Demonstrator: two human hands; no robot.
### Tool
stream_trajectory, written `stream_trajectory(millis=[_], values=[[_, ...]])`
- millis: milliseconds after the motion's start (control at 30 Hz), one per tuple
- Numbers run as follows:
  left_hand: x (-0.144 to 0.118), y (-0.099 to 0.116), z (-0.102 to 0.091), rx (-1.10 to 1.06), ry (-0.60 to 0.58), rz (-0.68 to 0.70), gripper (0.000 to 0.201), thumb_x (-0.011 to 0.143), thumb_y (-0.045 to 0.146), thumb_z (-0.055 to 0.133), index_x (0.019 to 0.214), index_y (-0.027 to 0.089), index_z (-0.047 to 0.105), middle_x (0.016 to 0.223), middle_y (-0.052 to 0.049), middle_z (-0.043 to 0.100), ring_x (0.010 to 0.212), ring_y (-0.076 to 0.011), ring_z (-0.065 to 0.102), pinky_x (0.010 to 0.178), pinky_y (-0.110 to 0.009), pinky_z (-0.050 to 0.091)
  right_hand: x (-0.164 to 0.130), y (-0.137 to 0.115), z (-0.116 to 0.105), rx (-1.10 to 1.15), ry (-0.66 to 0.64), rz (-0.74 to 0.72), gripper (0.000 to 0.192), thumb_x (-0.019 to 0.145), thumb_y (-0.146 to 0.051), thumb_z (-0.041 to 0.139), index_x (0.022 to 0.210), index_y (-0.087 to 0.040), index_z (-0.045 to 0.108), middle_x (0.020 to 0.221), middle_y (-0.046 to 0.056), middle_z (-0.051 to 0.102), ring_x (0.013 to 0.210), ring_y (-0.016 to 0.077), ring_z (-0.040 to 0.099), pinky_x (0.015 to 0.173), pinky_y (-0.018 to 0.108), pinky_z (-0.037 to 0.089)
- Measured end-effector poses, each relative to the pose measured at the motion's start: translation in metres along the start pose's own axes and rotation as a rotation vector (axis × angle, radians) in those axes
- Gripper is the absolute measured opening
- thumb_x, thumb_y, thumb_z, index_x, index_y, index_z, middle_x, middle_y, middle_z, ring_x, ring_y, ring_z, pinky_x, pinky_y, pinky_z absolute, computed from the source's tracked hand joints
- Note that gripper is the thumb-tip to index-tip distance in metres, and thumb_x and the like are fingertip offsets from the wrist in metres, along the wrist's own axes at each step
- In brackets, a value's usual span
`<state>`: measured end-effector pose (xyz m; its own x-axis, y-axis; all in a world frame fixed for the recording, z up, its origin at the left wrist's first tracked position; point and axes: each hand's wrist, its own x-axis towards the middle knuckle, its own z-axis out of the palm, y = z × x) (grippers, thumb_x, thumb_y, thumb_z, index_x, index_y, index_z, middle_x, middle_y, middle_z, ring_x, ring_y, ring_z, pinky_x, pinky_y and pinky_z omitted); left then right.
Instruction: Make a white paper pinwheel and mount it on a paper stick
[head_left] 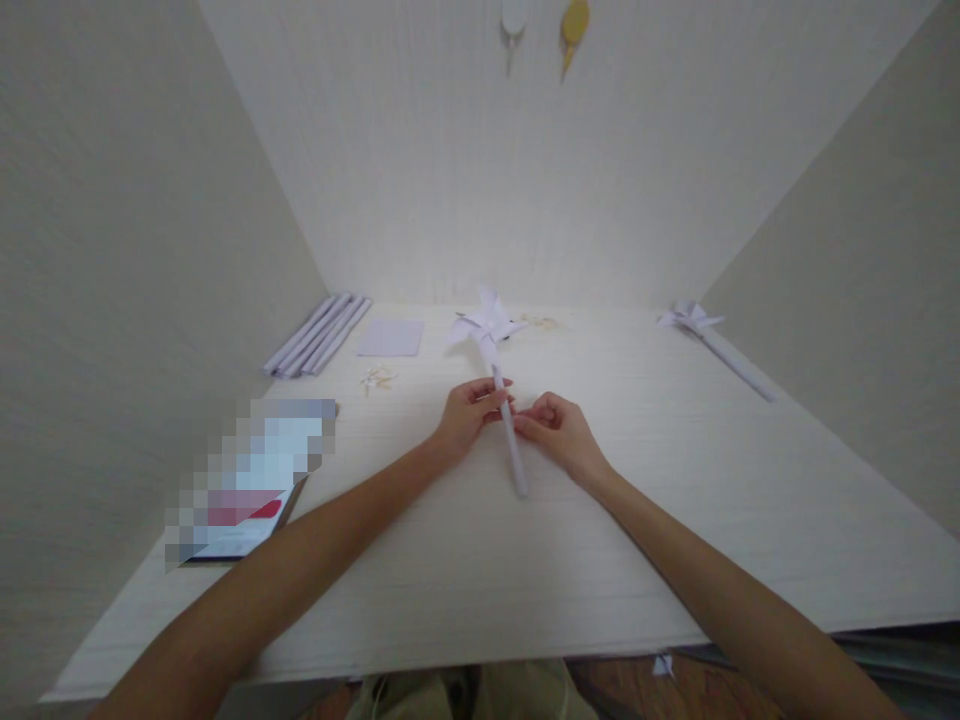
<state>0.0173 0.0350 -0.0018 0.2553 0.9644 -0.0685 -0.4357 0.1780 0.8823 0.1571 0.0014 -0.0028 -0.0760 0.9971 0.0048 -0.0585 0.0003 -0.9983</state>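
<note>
A white paper pinwheel point(514, 455) is held over the middle of the table, its folded blades pointing away from me and its rolled paper stick slanting toward me. My left hand point(466, 415) is closed around the upper part of the stick, thumb on the near side. My right hand point(556, 428) touches the stick's right side, thumb and index finger pinched together. Whether anything small sits in that pinch is too hidden to tell.
Rolled paper sticks point(319, 335) lie at the back left beside a square paper sheet point(391, 338) and small pale pieces point(377, 379). A lit tablet-like device point(251, 540) lies at the left. Another paper pinwheel point(727, 352) rests back right. Walls enclose three sides.
</note>
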Motion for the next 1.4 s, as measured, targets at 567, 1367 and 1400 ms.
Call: stream_trajectory(millis=[567,1367,1400], values=[[0.001,-0.003,0.001,0.175,0.055,0.045,0.041,0.055,0.025,0.069,0.092,0.012,0.059,0.066,0.002,0.058,0.060,-0.0080,0.055,0.057,-0.023,0.048,-0.003,0.007,0.005,-0.208,-0.058,-0.029,0.025,0.058,-0.027,0.064,0.057,-0.018,0.041,0.051,-0.005,0.051,0.044,0.0071,0.045,0.043,0.020,0.034],[-0.003,-0.004,0.001,0.408,-0.024,0.116,0.026,0.062,0.022,0.056,0.086,0.010,0.056,0.059,0.003,0.053,0.049,-0.0067,0.051,0.046,-0.019,0.043,0.011,-0.025,-0.038,-0.598,0.071,-0.175,0.014,0.073,-0.029,0.046,0.081,-0.021,0.037,0.066,-0.001,0.064,0.047,0.0105,0.058,0.045,0.022,0.047],[-0.003,-0.005,0.002,0.417,-0.031,0.111,0.023,0.062,0.021,0.055,0.083,0.011,0.056,0.058,0.003,0.053,0.048,-0.0065,0.050,0.045,-0.019,0.043,0.015,-0.032,-0.050,-0.630,0.104,-0.187,0.013,0.073,-0.028,0.046,0.081,-0.021,0.038,0.067,0.000,0.064,0.047,0.0100,0.057,0.044,0.022,0.046]])
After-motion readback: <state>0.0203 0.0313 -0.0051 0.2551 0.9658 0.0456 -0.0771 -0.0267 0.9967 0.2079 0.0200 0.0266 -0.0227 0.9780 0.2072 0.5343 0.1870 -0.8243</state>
